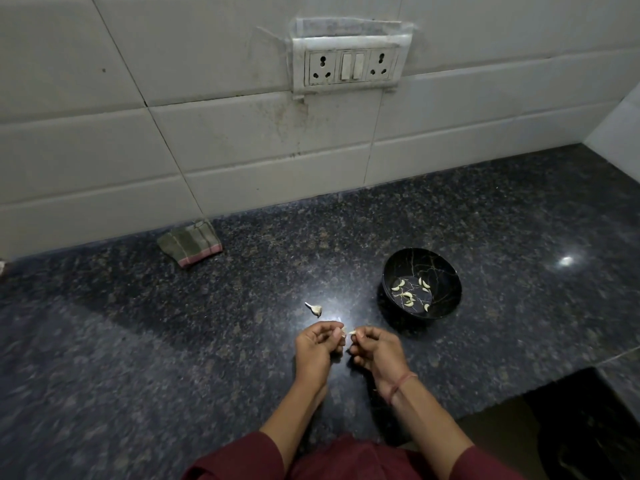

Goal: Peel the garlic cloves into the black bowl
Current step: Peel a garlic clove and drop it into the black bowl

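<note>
A black bowl [446,268] stands on the dark granite counter [173,334], right of centre, with several peeled garlic cloves [407,295] lying in its bottom. Just left of and nearer than the bowl, my left hand [317,348] and my right hand [375,349] meet above the counter. Both pinch a small pale garlic clove [348,332] between their fingertips, with bits of skin showing. A scrap of garlic stem and skin [314,309] lies on the counter just beyond my left hand.
A folded striped cloth [190,244] lies against the white tiled wall at the back left. A switch and socket panel [351,65] is on the wall above. The counter's front edge steps back at the lower right [519,396].
</note>
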